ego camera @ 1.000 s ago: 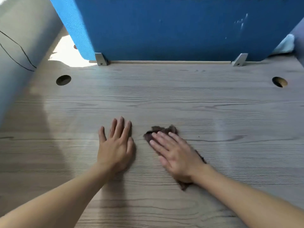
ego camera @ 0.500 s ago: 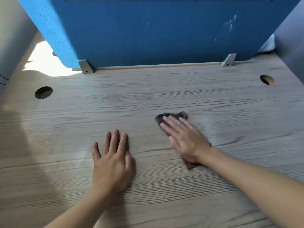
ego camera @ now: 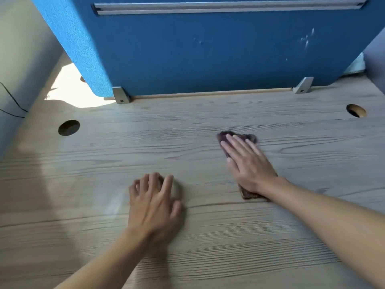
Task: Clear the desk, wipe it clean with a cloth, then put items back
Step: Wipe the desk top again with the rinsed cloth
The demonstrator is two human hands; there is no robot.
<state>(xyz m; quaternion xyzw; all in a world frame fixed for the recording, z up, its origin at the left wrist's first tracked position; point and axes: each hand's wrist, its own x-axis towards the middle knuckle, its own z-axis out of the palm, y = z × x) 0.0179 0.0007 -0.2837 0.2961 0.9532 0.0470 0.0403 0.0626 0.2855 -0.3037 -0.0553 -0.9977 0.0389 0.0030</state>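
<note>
Cloth (ego camera: 250, 195) | pinned flat under right grip (ego camera: 248, 163) | on desk (ego camera: 208, 236)

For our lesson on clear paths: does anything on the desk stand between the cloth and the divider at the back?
Nothing visible does. The right hand presses the cloth flat; only desk surface lies between it and the divider.

Cloth (ego camera: 249, 193) mostly beneath the right hand (ego camera: 250, 165)

The pale wood-grain desk (ego camera: 208, 257) has a round cable hole (ego camera: 69, 127) near each back corner. A dark cloth (ego camera: 250, 138) lies right of centre, flat under the right hand (ego camera: 249, 165); the left hand (ego camera: 153, 203) rests on bare wood nearby. Two grey brackets (ego camera: 120, 96) stand at its back edge
</note>
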